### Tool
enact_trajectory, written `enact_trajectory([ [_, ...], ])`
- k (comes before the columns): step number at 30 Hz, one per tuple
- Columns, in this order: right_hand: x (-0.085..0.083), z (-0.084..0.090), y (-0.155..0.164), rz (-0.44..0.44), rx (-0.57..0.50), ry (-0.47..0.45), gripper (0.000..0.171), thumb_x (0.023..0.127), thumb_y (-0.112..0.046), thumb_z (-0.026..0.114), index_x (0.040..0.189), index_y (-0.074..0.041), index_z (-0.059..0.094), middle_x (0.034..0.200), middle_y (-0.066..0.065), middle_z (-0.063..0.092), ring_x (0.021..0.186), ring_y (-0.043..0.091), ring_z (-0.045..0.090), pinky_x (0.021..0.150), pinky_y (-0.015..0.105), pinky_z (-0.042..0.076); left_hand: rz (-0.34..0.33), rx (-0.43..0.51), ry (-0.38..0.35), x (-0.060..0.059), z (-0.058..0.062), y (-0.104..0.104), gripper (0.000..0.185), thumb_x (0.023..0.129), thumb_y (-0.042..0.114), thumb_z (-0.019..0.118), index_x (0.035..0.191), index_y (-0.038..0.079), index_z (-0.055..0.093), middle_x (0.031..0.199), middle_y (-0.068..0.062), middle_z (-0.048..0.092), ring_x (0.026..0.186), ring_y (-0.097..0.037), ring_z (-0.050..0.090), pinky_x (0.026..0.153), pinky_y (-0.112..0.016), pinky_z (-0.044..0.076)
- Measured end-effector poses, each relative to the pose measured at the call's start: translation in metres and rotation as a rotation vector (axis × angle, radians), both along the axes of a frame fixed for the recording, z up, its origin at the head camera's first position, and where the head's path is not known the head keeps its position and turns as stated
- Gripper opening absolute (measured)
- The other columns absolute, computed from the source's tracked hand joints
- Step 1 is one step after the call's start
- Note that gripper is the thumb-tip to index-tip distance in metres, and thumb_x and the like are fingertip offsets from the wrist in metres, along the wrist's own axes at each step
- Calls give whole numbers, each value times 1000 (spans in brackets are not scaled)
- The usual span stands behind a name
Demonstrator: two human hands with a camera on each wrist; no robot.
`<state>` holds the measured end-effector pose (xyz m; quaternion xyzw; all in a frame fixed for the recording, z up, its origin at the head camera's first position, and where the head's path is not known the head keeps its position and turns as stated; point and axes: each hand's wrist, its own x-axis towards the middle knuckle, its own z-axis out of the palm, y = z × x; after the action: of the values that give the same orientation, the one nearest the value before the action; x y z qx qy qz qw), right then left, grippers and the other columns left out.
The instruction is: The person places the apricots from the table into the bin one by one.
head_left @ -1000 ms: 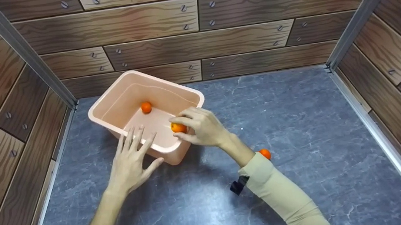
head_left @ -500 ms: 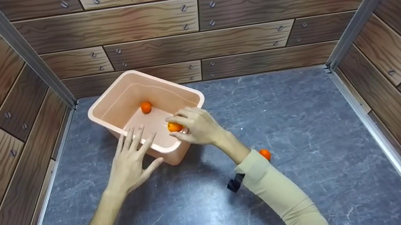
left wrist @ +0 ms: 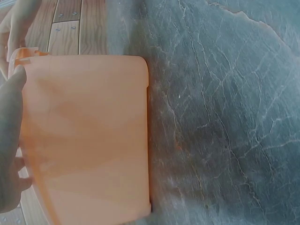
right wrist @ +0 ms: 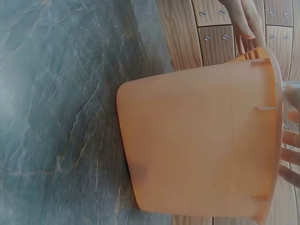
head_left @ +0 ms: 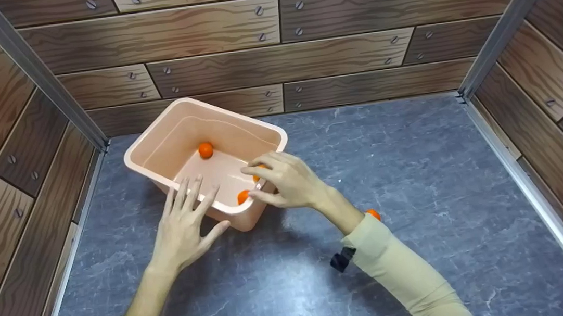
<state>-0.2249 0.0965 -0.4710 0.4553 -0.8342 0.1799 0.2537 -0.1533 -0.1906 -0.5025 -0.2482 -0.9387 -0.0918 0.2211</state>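
Note:
A peach plastic tub [head_left: 152, 174] stands on the floor, seen from outside in the left wrist view as a plain wall [left wrist: 89, 140]. My left hand [head_left: 180, 236] lies at its near rim, fingers spread and straight. Over the right corner is my right hand [head_left: 294, 180], thumb and fingers apart, with nothing seen gripped. One mandarin-like orange fruit [head_left: 206, 150] sits at the tub's far side. A second fruit [head_left: 243, 197] shows inside the near corner. Partly behind the right fingers, a third fruit [head_left: 259, 173] appears inside the rim.
Another orange fruit [head_left: 373, 215] lies on the grey marbled floor [head_left: 391, 157], partly covered by the right sleeve [head_left: 402, 265]. Wood-patterned walls [head_left: 215, 29] enclose the back and both sides, with metal strips [head_left: 537, 199] along the edges.
My right hand has let go of the fruit it held over the tub and drawn back slightly rightward. Two fruits now show near that corner. The left hand stays put.

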Motion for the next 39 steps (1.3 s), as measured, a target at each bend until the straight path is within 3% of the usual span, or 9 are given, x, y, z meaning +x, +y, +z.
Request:
enact_trajectory([
  [8,11,-2,19,11,4,37,49,96,-47,72,133,-14,72,122,4,75,108,22,71,93,36,61,-1,1,-3,0,0,0,76,93,64,64,155,21,55,166,-20,45,157,-46,37,131,-61,26],
  [16,24,-11,38,9,38,63,53,97,-51,70,137,-16,70,126,4,74,113,22,71,98,37,61,10,-6,-31,1,1,0,76,93,64,64,156,22,54,166,-20,44,157,-46,37,132,-61,25],
  [32,39,-39,95,-59,113,8,65,94,-59,68,143,-15,65,128,7,74,113,25,72,97,42,62,14,6,-47,1,2,0,75,93,64,65,155,23,55,167,-19,44,157,-46,36,133,-60,24],
  [39,45,-55,119,-87,122,-62,68,92,-59,70,145,-16,64,130,6,73,115,26,71,104,47,60,20,-4,-73,1,2,1,76,94,65,63,157,24,52,169,-18,41,159,-45,34,134,-59,22],
])
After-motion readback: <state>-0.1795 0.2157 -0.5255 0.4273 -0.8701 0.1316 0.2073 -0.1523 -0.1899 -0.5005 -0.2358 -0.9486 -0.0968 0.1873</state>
